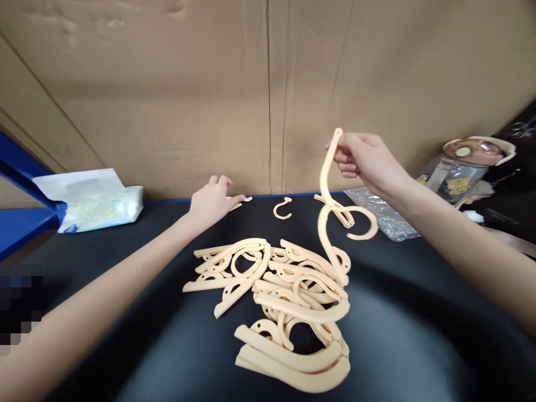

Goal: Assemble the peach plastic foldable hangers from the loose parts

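My right hand [360, 159] is closed on one end of a cream plastic folding clothes hanger [325, 176], held up above the table. The hanger dangles unfolded, its hook curling out to the right and its lower arm reaching down to the pile. At the back left, my left hand [211, 200] is low over small cream pieces [248, 199], thumb and fingers apart; the hand hides most of them. Between my arms lies a pile of folded cream hangers [301, 301], overlapping. A loose hook [283, 209] rests alone near the back edge.
Behind the raised hanger lie more cream parts [345, 216]. A clear plastic bag [383, 215] and a drinking bottle [464, 173] are at the right. A tissue pack [100, 204] sits at the back left. A cardboard wall [188, 100] rises behind the black table [167, 357].
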